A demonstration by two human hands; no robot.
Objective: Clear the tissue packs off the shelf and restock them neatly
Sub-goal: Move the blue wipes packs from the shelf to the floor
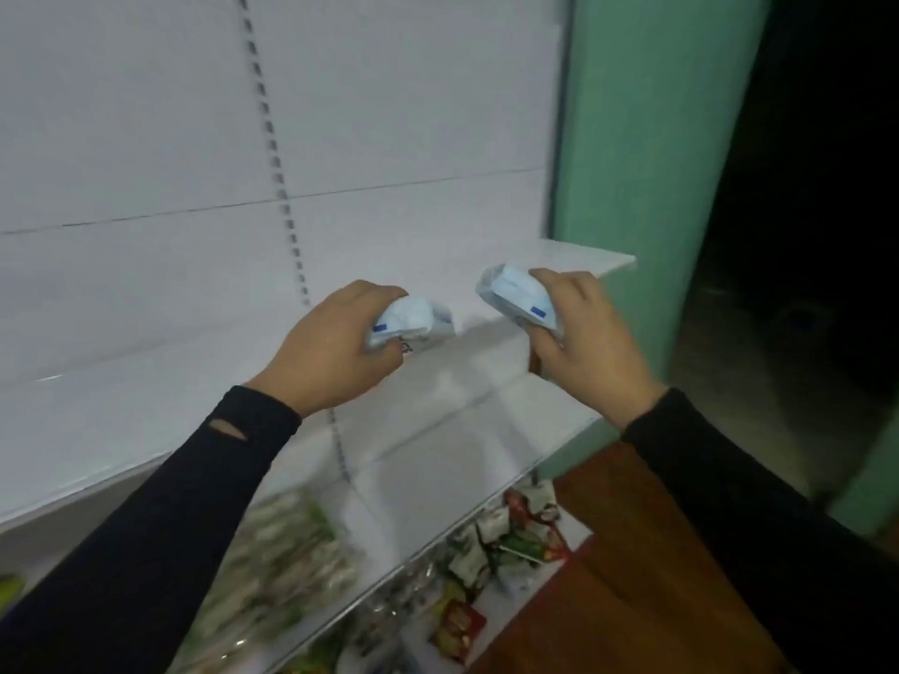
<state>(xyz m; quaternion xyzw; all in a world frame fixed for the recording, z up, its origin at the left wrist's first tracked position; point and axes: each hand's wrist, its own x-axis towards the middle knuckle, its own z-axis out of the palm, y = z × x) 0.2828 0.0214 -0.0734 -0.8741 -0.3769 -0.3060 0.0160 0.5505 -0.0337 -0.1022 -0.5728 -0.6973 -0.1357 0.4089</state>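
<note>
My left hand (331, 342) grips a small white and blue tissue pack (413, 321), held over the white shelf (467, 377). My right hand (588, 338) grips a second white and blue tissue pack (515, 296) a little higher and to the right, above the shelf's right end. Both packs are off the shelf surface. No other tissue pack shows on this shelf.
A white slotted back panel (272, 138) rises behind the shelf. A green pillar (647, 138) stands at the right, with darkness beyond. Lower shelves hold snack packets (506, 532) and green and white bags (282, 552). An orange-brown surface (632, 552) lies lower right.
</note>
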